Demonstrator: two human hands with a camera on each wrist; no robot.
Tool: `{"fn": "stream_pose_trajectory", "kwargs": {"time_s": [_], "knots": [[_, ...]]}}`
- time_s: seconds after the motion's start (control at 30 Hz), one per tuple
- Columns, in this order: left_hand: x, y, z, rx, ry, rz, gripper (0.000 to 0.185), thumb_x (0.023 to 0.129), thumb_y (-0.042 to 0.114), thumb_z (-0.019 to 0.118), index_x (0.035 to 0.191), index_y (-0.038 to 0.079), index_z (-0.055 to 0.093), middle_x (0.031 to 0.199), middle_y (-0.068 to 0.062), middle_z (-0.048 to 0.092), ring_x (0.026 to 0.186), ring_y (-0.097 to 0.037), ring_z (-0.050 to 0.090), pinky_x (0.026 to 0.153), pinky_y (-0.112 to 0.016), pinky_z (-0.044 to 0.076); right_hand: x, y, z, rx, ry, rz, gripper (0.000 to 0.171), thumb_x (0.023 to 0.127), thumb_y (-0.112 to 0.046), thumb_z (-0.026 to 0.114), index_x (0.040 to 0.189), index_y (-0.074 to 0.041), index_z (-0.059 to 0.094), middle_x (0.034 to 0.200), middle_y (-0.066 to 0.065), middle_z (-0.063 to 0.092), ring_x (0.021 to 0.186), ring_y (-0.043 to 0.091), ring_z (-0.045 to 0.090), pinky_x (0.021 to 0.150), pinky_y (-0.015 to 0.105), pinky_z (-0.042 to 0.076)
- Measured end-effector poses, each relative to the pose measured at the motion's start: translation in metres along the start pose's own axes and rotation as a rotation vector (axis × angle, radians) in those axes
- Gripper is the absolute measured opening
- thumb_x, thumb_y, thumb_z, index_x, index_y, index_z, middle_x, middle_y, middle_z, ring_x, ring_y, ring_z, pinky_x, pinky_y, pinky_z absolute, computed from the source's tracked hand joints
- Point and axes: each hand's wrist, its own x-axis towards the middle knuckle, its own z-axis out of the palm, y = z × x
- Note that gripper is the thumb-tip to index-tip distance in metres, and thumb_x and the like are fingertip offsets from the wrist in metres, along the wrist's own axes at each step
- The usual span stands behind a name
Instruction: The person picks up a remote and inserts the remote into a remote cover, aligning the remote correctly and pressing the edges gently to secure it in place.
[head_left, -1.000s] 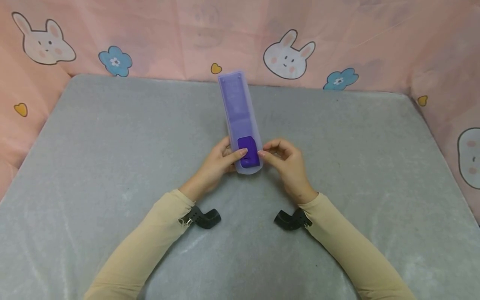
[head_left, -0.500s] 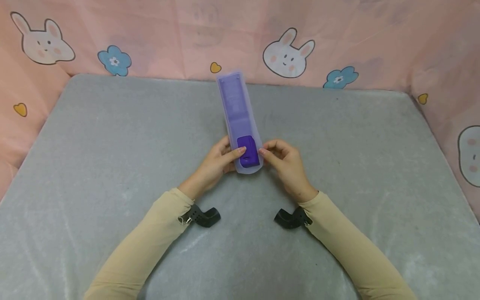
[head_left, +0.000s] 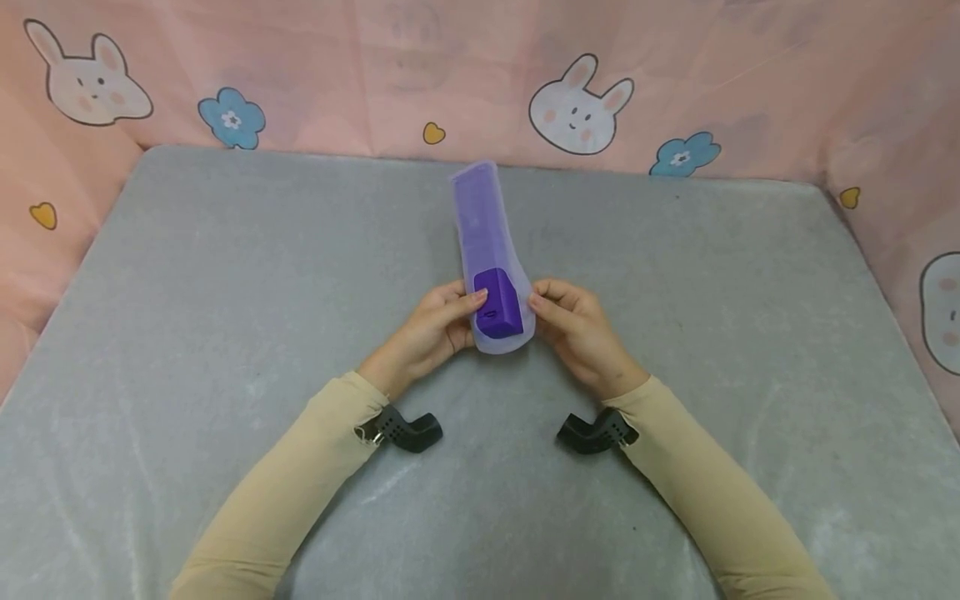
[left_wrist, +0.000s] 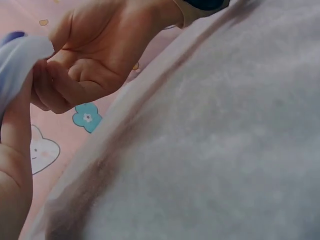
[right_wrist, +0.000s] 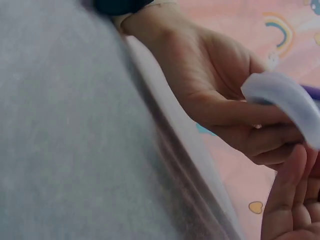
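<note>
A long purple object in a translucent, soft-looking sleeve [head_left: 483, 217] is held aloft, its far end pointing away from me. Near its lower end, a dark purple block [head_left: 501, 312] shows through an opening. My left hand [head_left: 423, 333] grips the sleeve from the left, thumb on the block and fingers behind. On the other side, my right hand [head_left: 581, 329] pinches the sleeve's edge between thumb and finger, drawing it outward from the block. The left wrist view shows the bent sleeve edge [left_wrist: 30, 57] at the right fingertips; the sleeve's curved end [right_wrist: 282, 92] appears in the right wrist view.
Under the hands lies a grey cloth-covered table [head_left: 262, 275]. A pink curtain [head_left: 322, 75] with rabbits, flowers and hearts surrounds its back and sides. Black wrist cameras [head_left: 408, 431] stick out inward from both beige sleeves.
My right hand has shifted slightly right, stretching the sleeve's edge away from the dark purple block and exposing more of its side. The sleeve's far end has dipped toward me and right.
</note>
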Motion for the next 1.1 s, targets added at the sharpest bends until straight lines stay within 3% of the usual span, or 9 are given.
{"fn": "stream_pose_trajectory", "kwargs": {"time_s": [0.07,0.17,0.3,0.4,0.53,0.6,0.7,0.87,1.1], "knots": [[-0.0008,0.0004,-0.0003,-0.029,-0.015,0.003,0.043,0.096,0.004,0.044,0.129,-0.02,0.031,0.093,-0.004,0.067,0.083,-0.013,0.065,0.072,-0.026,0.055,-0.0002,-0.0004,-0.001,0.047,-0.045,-0.002,0.023,0.095,0.004,0.046,0.086,-0.007,0.065,0.079,0.0,0.064,0.073,0.009,0.058,0.068,0.02,0.049],[-0.0018,0.0007,-0.0006,-0.055,-0.039,0.0,0.062,0.09,0.014,0.064,0.129,-0.021,0.031,0.091,-0.005,0.067,0.081,-0.014,0.065,0.071,-0.026,0.055,-0.0006,-0.0001,-0.0045,0.096,-0.12,-0.007,0.016,0.095,-0.001,0.051,0.089,-0.005,0.065,0.081,0.001,0.064,0.074,0.01,0.059,0.068,0.021,0.049],[-0.0025,0.0017,-0.0005,0.02,-0.044,-0.007,0.057,0.093,0.009,0.057,0.131,-0.021,0.029,0.094,-0.005,0.066,0.082,-0.013,0.065,0.073,-0.027,0.055,-0.0014,-0.0009,-0.0084,0.064,-0.168,0.002,0.012,0.095,-0.005,0.054,0.089,-0.007,0.065,0.082,0.0,0.064,0.075,0.01,0.058,0.07,0.022,0.049],[-0.002,0.0024,-0.0011,0.155,-0.013,0.013,0.044,0.095,0.001,0.039,0.135,-0.015,0.031,0.107,-0.016,0.065,0.086,-0.013,0.065,0.078,-0.032,0.055,-0.0017,-0.002,-0.009,-0.056,-0.115,-0.005,0.011,0.094,-0.003,0.055,0.088,-0.008,0.063,0.082,0.0,0.061,0.075,0.01,0.056,0.07,0.023,0.049],[-0.0004,0.0027,-0.0005,0.296,0.075,0.068,0.046,0.096,0.001,0.045,0.14,-0.006,0.032,0.128,-0.029,0.051,0.094,-0.015,0.064,0.086,-0.038,0.053,-0.0007,-0.0022,-0.0075,-0.251,0.016,-0.059,0.011,0.09,0.001,0.059,0.089,-0.009,0.059,0.082,0.0,0.058,0.074,0.012,0.055,0.067,0.025,0.05],[0.0006,0.0027,0.0001,0.332,0.119,0.097,0.048,0.095,0.0,0.047,0.141,-0.004,0.031,0.13,-0.03,0.049,0.097,-0.017,0.062,0.088,-0.038,0.052,-0.0001,-0.0019,-0.0057,-0.325,0.063,-0.1,0.013,0.087,0.005,0.061,0.089,-0.008,0.058,0.084,0.001,0.057,0.076,0.013,0.055,0.066,0.025,0.051],[0.0015,0.0027,0.0013,0.362,0.155,0.137,0.05,0.094,-0.002,0.048,0.141,-0.003,0.031,0.13,-0.03,0.049,0.101,-0.02,0.061,0.091,-0.038,0.05,0.0,-0.0016,-0.0029,-0.413,0.09,-0.169,0.01,0.084,0.006,0.064,0.088,-0.002,0.059,0.085,0.003,0.058,0.079,0.014,0.056,0.067,0.023,0.052],[0.0024,0.0012,0.0013,0.363,0.145,0.145,0.052,0.095,-0.003,0.048,0.143,-0.002,0.029,0.131,-0.029,0.048,0.104,-0.024,0.06,0.093,-0.039,0.05,0.0002,0.0008,-0.0011,-0.503,0.104,-0.225,0.01,0.084,0.004,0.066,0.091,0.009,0.061,0.086,0.002,0.06,0.082,0.014,0.057,0.07,0.021,0.052],[0.0011,0.0008,0.0028,0.333,0.111,0.111,0.051,0.096,-0.001,0.046,0.143,0.0,0.027,0.132,-0.03,0.047,0.105,-0.026,0.06,0.089,-0.042,0.051,-0.0002,0.0029,-0.0005,-0.534,0.114,-0.273,0.016,0.085,-0.004,0.069,0.088,0.009,0.061,0.085,0.004,0.059,0.079,0.015,0.056,0.065,0.02,0.051]]}}
